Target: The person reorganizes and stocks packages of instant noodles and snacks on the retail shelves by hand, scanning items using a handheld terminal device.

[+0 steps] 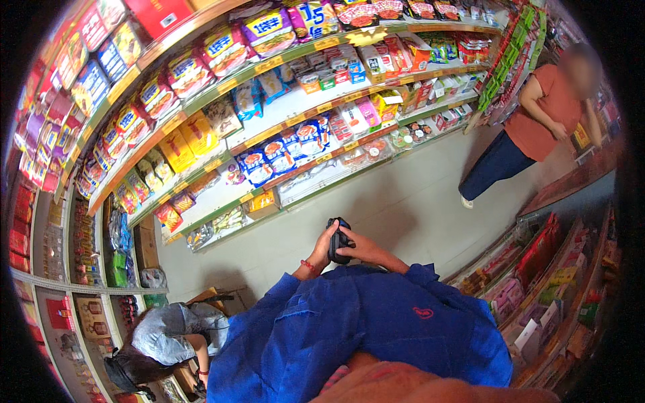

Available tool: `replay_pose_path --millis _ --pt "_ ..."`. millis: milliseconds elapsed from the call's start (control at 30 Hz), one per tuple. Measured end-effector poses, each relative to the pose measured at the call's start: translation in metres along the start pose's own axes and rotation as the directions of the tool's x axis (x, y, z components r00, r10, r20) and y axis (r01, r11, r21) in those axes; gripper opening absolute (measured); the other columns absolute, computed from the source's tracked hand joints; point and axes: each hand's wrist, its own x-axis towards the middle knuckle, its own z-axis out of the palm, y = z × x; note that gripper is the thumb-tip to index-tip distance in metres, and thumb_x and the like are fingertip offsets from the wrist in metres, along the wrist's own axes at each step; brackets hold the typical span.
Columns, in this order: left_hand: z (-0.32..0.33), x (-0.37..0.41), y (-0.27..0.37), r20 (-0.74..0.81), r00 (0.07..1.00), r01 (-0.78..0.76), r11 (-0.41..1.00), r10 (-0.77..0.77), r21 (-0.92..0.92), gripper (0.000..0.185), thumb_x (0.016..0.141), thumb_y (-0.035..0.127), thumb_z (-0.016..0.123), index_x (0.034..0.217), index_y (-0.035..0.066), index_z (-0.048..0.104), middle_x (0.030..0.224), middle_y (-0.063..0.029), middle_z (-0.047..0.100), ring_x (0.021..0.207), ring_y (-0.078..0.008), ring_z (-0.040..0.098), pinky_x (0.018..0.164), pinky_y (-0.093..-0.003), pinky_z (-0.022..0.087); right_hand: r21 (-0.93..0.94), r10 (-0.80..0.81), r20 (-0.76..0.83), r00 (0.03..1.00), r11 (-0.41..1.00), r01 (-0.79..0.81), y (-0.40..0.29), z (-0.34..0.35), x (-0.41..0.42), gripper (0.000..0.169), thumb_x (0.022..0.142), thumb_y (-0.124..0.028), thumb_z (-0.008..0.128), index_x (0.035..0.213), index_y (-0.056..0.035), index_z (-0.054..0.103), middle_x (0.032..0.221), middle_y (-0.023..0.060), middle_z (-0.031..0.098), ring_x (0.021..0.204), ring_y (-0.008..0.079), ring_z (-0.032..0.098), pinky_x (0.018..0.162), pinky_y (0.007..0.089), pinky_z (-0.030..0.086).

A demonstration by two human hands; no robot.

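A small black object (338,247), perhaps a handheld device or a case, is held in front of my blue jacket (393,312). My left hand (321,248) grips its left side, thumb towards the top, with a red bead bracelet (307,265) on the wrist. From the other side, the fingers of my right hand (365,248) rest on its right edge and front. Both hands are over the pale tiled floor (428,186), apart from the shelves. Which face of the object carries any screen or opening, I cannot tell.
Ahead curves a multi-tier shelf (302,118) of packaged noodles and boxed foods. More goods fill a left rack (95,289) and a right shelf (534,282). One person (539,111) stands at the right; another (176,332) bends by the left rack near a cardboard box (209,297).
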Motion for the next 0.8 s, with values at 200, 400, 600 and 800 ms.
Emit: replay_pose_path --millis 200,400,600,800 --pt "0.056 0.063 0.004 0.237 0.961 0.192 0.96 -0.141 -0.206 0.054 0.092 0.055 0.048 0.107 0.005 0.059 0.091 -0.0124 0.067 0.077 -0.0256 0.066 0.068 -0.0379 0.056 0.229 0.083 -0.083 0.993 0.971 -0.062 0.011 -0.084 -0.01 0.073 0.087 -0.022 0.069 0.147 -0.0091 0.03 0.129 0.0222 0.051 0.12 0.0274 0.05 0.089 0.0364 0.049" --pt "0.069 0.106 0.012 0.301 0.935 0.284 0.902 -0.186 -0.324 0.045 0.097 0.047 0.042 0.107 0.008 0.061 0.094 -0.0127 0.068 0.077 -0.027 0.067 0.068 -0.0398 0.057 0.284 0.136 -0.081 0.987 0.953 -0.108 0.03 -0.127 -0.003 0.064 0.088 -0.017 0.066 0.143 -0.0076 0.035 0.123 0.0191 0.055 0.11 0.0228 0.056 0.084 0.034 0.052" --pt "0.091 0.164 0.043 0.334 0.895 0.383 0.894 -0.297 -0.231 0.049 0.094 0.053 0.045 0.105 0.008 0.061 0.095 -0.0125 0.067 0.077 -0.0254 0.066 0.066 -0.0373 0.056 0.313 0.141 -0.195 0.971 0.947 -0.075 0.036 -0.166 0.025 0.06 0.088 -0.012 0.064 0.142 -0.0098 0.039 0.122 0.0163 0.057 0.108 0.0195 0.057 0.086 0.0324 0.051" --pt "0.11 0.253 0.091 0.356 0.881 0.366 0.926 -0.313 -0.092 0.05 0.091 0.056 0.05 0.104 0.009 0.062 0.094 -0.0089 0.067 0.074 -0.0212 0.065 0.063 -0.0341 0.055 0.234 0.118 -0.363 0.924 0.972 -0.032 0.01 -0.227 0.069 0.056 0.088 -0.008 0.063 0.141 -0.0136 0.043 0.121 0.0133 0.057 0.104 0.0192 0.06 0.086 0.0316 0.051"
